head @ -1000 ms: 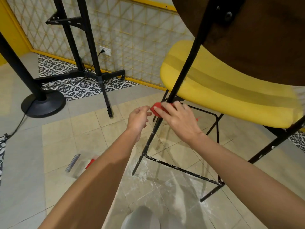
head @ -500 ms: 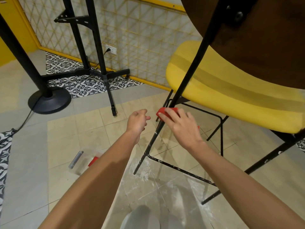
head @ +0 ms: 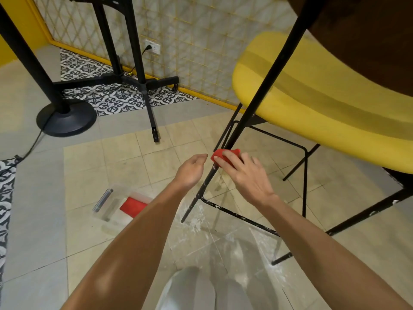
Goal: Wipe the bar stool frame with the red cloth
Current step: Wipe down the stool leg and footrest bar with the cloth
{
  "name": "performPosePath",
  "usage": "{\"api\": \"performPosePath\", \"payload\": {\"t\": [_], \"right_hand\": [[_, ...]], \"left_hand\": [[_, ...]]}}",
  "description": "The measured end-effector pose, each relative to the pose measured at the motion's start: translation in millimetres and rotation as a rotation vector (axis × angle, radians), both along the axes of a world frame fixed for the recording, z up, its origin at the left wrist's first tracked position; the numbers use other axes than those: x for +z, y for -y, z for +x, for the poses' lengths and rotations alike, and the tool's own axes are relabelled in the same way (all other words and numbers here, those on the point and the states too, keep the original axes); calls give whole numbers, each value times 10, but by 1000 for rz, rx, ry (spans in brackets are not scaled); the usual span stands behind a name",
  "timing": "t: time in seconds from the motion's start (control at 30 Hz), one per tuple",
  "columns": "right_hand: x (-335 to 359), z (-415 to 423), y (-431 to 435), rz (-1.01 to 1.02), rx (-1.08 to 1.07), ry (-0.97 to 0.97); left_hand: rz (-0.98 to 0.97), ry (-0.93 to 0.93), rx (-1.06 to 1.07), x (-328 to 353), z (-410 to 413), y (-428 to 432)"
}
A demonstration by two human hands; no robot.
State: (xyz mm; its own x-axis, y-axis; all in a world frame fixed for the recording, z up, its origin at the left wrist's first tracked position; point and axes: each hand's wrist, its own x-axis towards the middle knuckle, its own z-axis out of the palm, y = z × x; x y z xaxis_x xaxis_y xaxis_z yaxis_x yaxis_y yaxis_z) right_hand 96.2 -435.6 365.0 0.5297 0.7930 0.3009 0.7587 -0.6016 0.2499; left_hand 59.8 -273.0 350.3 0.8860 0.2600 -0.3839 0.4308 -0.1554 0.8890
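A bar stool with a dark round seat fills the upper right; its black front leg (head: 263, 90) slants down to the floor and joins a footrest bar (head: 241, 217) flecked with white. My right hand (head: 243, 175) holds a folded red cloth (head: 220, 155) wrapped against that leg, just above the footrest joint. My left hand (head: 191, 170) hovers a little to the left of the leg, fingers relaxed, holding nothing and not touching the frame.
A yellow seat (head: 324, 108) on a thin black frame stands behind the stool. On the floor at left lies a clear plastic packet (head: 118, 203) with a red item inside. Black stands (head: 138, 70), a round base (head: 66, 118) and a cable occupy the far left.
My left hand has come off the cloth and drawn slightly left. My right hand keeps the cloth on the leg. The view has shifted, so everything sits further right.
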Motion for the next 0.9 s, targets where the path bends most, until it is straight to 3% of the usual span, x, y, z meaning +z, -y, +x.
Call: {"api": "performPosePath", "payload": {"t": [0.5, 0.67, 0.9], "right_hand": [[-136, 83, -67, 8, 40, 16], [-144, 80, -92, 121, 20, 39], [-331, 56, -160, -76, 45, 167]], "left_hand": [[-179, -110, 86, -282, 29, -22], [-211, -78, 148, -242, 88, -48], [-252, -74, 179, -251, 108, -41]]}}
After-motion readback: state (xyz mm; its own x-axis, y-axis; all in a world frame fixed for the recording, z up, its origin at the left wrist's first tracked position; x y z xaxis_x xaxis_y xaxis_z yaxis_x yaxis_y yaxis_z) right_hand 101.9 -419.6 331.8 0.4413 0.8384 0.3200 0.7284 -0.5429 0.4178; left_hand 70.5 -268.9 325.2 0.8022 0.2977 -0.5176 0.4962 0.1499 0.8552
